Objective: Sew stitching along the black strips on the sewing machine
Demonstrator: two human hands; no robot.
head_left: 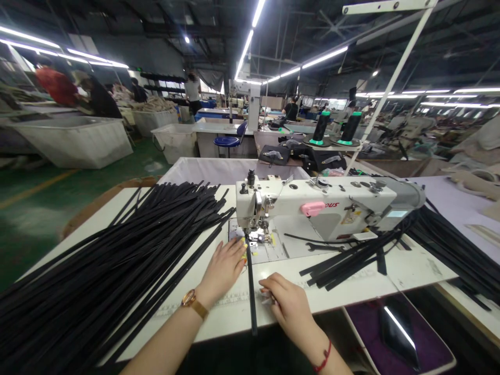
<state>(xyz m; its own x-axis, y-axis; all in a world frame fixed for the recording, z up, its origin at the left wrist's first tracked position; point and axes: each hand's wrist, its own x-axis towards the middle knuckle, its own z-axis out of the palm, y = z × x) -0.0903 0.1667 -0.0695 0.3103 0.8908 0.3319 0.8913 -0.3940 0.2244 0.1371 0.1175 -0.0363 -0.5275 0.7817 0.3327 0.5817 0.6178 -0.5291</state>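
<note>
My left hand (224,265) lies flat with its fingers stretched out on the sewing machine's bed, fingertips close to the presser foot (255,237). Beside those fingertips a narrow black strip (251,291) runs from under the needle area to the table's front edge. To the right of the strip, my right hand (287,299) is closed, fingers curled around something small and greyish that I cannot make out. The white sewing machine (289,200) stands just beyond both hands, with a pink piece (312,209) on its arm.
A large pile of black strips (117,239) covers the table's left side. More black strips (351,260) and a wrench (324,247) lie right of the hands. Two black thread cones (322,127) stand behind the machine. A dark phone-like slab (398,333) lies below the table edge.
</note>
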